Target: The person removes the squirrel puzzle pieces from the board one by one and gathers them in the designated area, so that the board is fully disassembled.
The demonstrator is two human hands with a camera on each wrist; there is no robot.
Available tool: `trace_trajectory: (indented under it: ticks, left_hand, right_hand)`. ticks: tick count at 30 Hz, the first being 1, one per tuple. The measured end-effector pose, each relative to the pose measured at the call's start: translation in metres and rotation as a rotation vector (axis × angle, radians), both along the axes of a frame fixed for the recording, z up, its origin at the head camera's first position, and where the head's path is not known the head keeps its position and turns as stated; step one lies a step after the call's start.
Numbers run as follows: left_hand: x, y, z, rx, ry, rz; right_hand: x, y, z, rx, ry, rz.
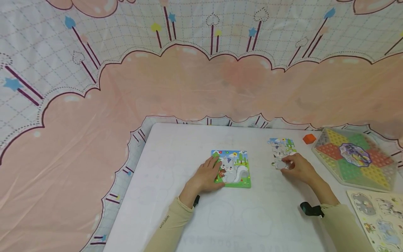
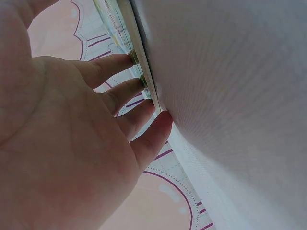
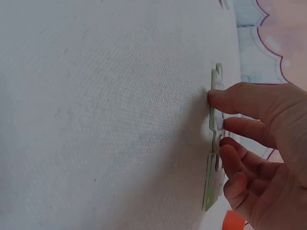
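A square squirrel picture puzzle (image 1: 240, 180) with a green and blue border lies on the white table. My left hand (image 1: 206, 176) rests on its left side, fingers fairly straight; up close the fingertips (image 2: 160, 127) touch the puzzle's edge. To the right, several puzzle pieces (image 1: 278, 146) with a similar squirrel picture lie together in a partial block. At its lower part my right hand (image 1: 299, 169) pinches a puzzle piece (image 3: 214, 112) between thumb and finger, with the thumb on its near edge. The fingers partly cover the pieces.
An orange block (image 1: 309, 139) sits beyond the right hand. Farther right are a clear box (image 1: 355, 157) of coloured pieces and a wooden animal puzzle board (image 1: 377, 224). A pink and white patterned cloth (image 1: 189, 91) hangs behind the white table (image 1: 170, 161).
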State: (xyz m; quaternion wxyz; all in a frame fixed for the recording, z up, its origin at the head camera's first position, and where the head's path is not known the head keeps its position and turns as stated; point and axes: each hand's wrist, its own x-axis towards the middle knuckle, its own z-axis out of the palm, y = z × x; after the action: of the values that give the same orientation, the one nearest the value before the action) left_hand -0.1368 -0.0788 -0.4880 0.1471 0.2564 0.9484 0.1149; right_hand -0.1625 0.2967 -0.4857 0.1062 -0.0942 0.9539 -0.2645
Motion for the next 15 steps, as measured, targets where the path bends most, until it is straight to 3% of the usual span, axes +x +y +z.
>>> trace_trajectory:
  ticks: [15]
  left_hand:
    - [0.0007, 0.0004, 0.0009, 0.015, 0.012, 0.0]
  right_hand:
    - [0.0007, -0.0018, 0.0007, 0.003, -0.02, -0.02]
